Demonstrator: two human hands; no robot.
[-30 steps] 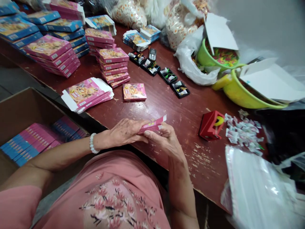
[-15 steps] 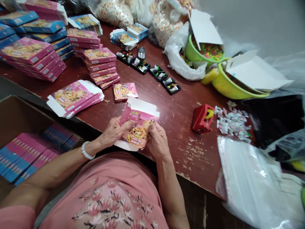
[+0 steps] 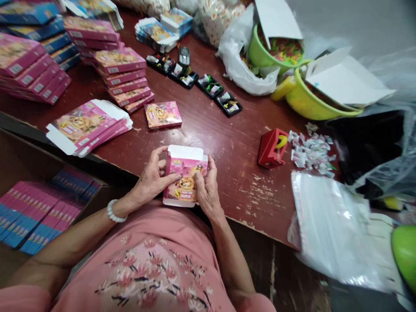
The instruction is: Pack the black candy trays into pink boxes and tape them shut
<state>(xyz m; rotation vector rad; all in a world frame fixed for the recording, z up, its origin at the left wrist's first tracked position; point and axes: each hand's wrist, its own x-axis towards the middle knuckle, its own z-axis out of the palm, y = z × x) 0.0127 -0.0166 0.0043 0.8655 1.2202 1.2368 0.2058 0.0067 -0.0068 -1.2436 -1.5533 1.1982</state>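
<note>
A pink printed box with white end flaps sticking out is held upright between both hands at the table's near edge. My left hand grips its left side, thumb across the printed front. On the right side, my right hand holds it, its thumb also on the front. Beyond the box lies a closed pink box. A pile of flattened pink cartons is to the left, near a stack of closed pink boxes.
Black trays with small items lie mid-table. A red tape dispenser stands beside small wrapped packets. Green bowl and yellow bowl are at back right, plastic bags at right. Packed boxes sit lower left.
The box in my hands looks squared up and more upright, its flaps less spread. My left hand has shifted to its side edge. The camera view has moved slightly.
</note>
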